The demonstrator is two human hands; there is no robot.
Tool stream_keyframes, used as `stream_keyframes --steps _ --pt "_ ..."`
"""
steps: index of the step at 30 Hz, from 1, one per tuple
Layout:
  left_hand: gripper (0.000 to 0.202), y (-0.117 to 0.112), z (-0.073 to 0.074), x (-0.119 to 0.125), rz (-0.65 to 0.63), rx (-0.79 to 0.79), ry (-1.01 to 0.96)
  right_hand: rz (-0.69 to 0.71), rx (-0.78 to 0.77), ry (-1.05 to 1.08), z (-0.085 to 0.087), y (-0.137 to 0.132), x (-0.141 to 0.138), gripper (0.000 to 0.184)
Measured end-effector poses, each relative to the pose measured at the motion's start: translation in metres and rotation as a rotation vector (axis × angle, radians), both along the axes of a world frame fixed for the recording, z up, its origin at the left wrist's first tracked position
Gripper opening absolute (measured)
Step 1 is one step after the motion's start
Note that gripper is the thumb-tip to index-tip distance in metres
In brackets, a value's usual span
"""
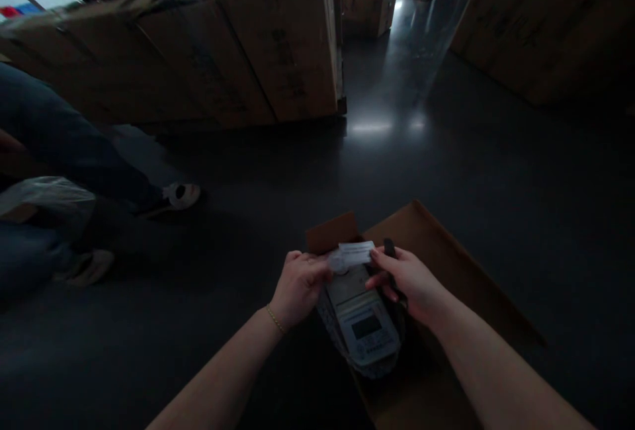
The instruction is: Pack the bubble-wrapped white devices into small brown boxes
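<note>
Over an open cardboard box point(449, 255), my two hands meet at a small white printed slip point(358, 253). Fingers of my right hand point(417, 284) pinch its right end. A dark, narrow object point(389, 249) is also in that hand, its kind unclear in the dim light. My left hand point(300, 288) is closed at a clear plastic piece point(337, 261) on the slip's left end. Below them, in the box, lies a pale device like an electricity meter point(373, 344), with a dark display and what looks like bubble wrap around its edge.
Large cardboard cartons point(278, 46) stand in a row across the back, with another big carton point(540, 26) at the right. A person's jeans point(74, 132) and shoe point(181, 196) are on the left, beside clear plastic wrapping point(52, 192). The dark floor point(238, 172) is shiny.
</note>
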State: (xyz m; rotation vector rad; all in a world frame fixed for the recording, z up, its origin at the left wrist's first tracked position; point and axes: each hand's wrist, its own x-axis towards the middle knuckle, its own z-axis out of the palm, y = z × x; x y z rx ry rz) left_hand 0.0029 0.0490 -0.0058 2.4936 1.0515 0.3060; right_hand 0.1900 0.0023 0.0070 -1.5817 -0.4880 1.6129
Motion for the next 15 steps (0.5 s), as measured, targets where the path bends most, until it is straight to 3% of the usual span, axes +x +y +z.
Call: stream_keyframes --steps 3,7,15 --pt "0.022 -0.001 0.006 -0.004 -0.072 0.0 0.039 0.125 0.005 -0.263 0.003 -0.02 0.003 0.021" --pt "0.019 -0.005 0.014 -0.004 -0.032 0.016 0.098 0.216 0.05 -0.577 -0.001 -0.038 -0.002 0.022" --pt "0.032 -0.011 0.01 -0.006 0.048 -0.157 0.195 0.248 0.019 -0.859 -0.015 -0.031 -0.02 0.023"
